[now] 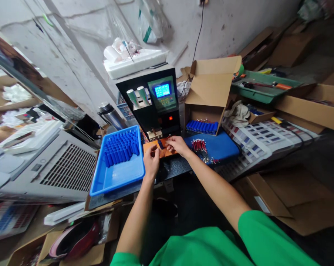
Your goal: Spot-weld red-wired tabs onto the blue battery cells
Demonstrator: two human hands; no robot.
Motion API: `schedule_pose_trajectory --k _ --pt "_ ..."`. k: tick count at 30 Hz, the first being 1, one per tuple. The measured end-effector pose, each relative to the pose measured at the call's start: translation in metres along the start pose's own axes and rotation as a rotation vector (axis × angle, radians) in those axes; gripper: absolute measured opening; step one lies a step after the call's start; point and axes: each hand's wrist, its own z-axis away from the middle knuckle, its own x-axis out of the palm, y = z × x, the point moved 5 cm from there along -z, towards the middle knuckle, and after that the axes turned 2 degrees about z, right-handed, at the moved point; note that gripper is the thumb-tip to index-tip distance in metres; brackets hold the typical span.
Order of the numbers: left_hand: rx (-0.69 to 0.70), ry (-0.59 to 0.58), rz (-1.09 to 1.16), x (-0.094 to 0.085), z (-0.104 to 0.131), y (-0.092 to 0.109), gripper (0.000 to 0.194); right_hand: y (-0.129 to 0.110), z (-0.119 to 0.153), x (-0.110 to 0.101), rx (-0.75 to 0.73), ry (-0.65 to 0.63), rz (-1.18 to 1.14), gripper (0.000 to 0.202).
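At the foot of a black spot welder with a lit blue screen lies an orange board. A dark blue battery cell is on the board, under the welding pins. My left hand is at the board's left side, fingers curled together close to the cell; what they grip, if anything, is hidden. On the cell's right, my right hand is closed in a pinch, its contents too small to make out. Red-and-black wire leads lie in a bunch beyond my right hand.
Left of the board stands a blue tray with rows of blue cells. An open cardboard box holding wired blue cells rests on a blue pad at right. A steel flask stands behind the tray.
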Motion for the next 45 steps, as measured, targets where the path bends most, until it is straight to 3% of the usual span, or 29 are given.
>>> schedule_pose_trajectory --k 5,9,14,18,22,26,29,32,34,36,39,45 --pt "0.238 -0.130 -0.241 -0.008 0.028 0.011 0.017 -0.001 0.004 0.000 0.045 -0.003 -0.093 0.018" --pt "0.286 -0.105 -0.303 -0.008 0.033 0.013 0.014 0.001 0.004 0.001 0.057 0.005 -0.138 0.018" --pt "0.216 -0.119 -0.234 -0.006 0.026 0.009 0.019 0.004 0.006 0.000 0.039 -0.016 -0.169 0.017" --pt "0.030 -0.158 -0.132 -0.007 0.015 0.004 0.021 0.006 0.012 0.004 -0.035 -0.168 -0.064 0.021" --pt "-0.141 -0.265 -0.007 -0.002 0.001 0.003 0.026 0.004 0.016 0.011 -0.141 -0.302 0.093 0.028" --pt "-0.187 -0.357 0.020 0.002 -0.005 0.006 0.027 0.004 0.015 0.013 -0.165 -0.328 0.132 0.030" --pt "-0.116 -0.298 0.003 -0.002 -0.004 0.007 0.025 0.006 0.013 0.011 -0.161 -0.308 0.132 0.031" --pt "0.056 -0.176 -0.041 -0.007 -0.002 0.007 0.021 0.007 0.012 0.007 -0.147 -0.262 0.088 0.031" --pt "0.169 -0.183 -0.082 -0.003 -0.002 0.006 0.024 0.007 0.012 0.004 -0.131 -0.235 0.033 0.031" --pt "0.235 -0.266 -0.124 0.006 -0.004 0.002 0.032 0.007 0.013 0.001 -0.112 -0.223 -0.026 0.030" --pt "0.250 -0.367 -0.172 0.017 -0.008 -0.007 0.042 0.006 0.014 -0.001 -0.091 -0.219 -0.107 0.030" --pt "0.153 -0.367 -0.084 0.019 -0.008 -0.012 0.046 0.004 0.013 -0.002 -0.073 -0.149 -0.277 0.037"
